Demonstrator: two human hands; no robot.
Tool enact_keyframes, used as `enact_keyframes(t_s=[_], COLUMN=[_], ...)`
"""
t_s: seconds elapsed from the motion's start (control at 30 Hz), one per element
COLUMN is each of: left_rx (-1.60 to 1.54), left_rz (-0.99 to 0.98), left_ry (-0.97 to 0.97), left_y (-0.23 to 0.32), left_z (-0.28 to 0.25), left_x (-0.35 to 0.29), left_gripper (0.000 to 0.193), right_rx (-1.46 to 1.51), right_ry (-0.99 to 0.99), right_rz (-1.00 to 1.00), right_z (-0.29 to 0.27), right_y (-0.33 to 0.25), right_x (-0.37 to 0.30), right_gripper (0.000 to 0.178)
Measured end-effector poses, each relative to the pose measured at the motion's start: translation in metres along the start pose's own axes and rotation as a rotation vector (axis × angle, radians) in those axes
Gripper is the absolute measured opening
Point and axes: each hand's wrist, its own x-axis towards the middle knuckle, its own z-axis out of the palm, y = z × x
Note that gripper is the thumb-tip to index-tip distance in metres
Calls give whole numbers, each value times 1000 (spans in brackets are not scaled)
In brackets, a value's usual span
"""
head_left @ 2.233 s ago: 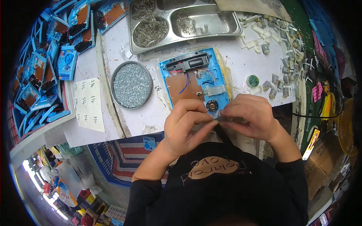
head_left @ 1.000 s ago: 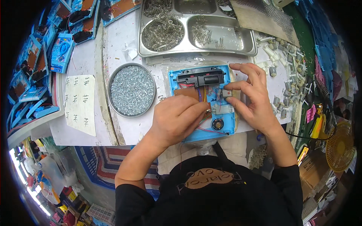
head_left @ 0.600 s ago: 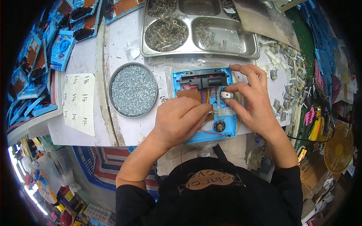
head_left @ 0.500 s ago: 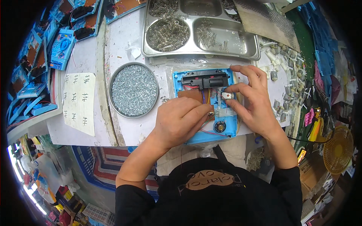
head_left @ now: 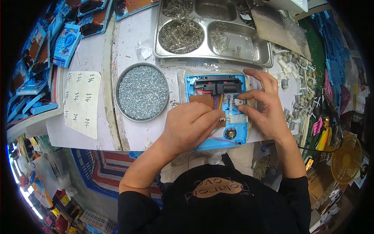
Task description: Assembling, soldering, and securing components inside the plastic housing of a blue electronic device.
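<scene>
A blue plastic casing (head_left: 242, 128) lies open on the table in front of me. Inside it are a black mechanism (head_left: 218, 86), a brown circuit board (head_left: 202, 100), thin coloured wires and a round speaker (head_left: 230, 133). My left hand (head_left: 193, 124) is closed over the casing's left side. Its thumb and forefinger pinch at a small metal piece (head_left: 222, 119) by the board's edge. At the casing's right edge, my right hand (head_left: 267, 107) has thumb and forefinger on a small silver-and-white block (head_left: 238, 102), its other fingers spread.
Left of the casing stands a round tin of screws (head_left: 166, 93), then a paper sheet with handwriting (head_left: 82, 105). A compartmented metal tray (head_left: 214, 61) holds springs behind it. Small motors and white plastic parts (head_left: 294, 89) lie at right. More blue casings (head_left: 66, 45) are piled far left.
The whole view has shifted slightly, with the table things a little further right in the picture. Both hands keep nearly the same places on the casing.
</scene>
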Motion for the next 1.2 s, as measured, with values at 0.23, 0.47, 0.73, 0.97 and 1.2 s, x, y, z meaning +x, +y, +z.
enact_keyframes(t_s=[0.23,0.47,0.73,0.97,1.2], left_rx=[-28,25,33,-141,-126], left_rz=[6,36,31,-119,-309], left_ry=[25,48,48,169,209], left_y=[4,4,5,5,5], left_z=[-3,-2,-8,2,-8], left_x=[-1,-3,-3,0,-1], left_gripper=[27,30,27,20,11], right_rx=[-72,-134,-51,-231,-148], right_ry=[47,72,53,192,314], right_rz=[-31,-365,-414,-502,-375], right_z=[-5,5,12,27,27], right_y=[1,-23,-24,-33,-17], right_x=[-2,6,23,22,9], right_gripper=[32,42,31,25,17])
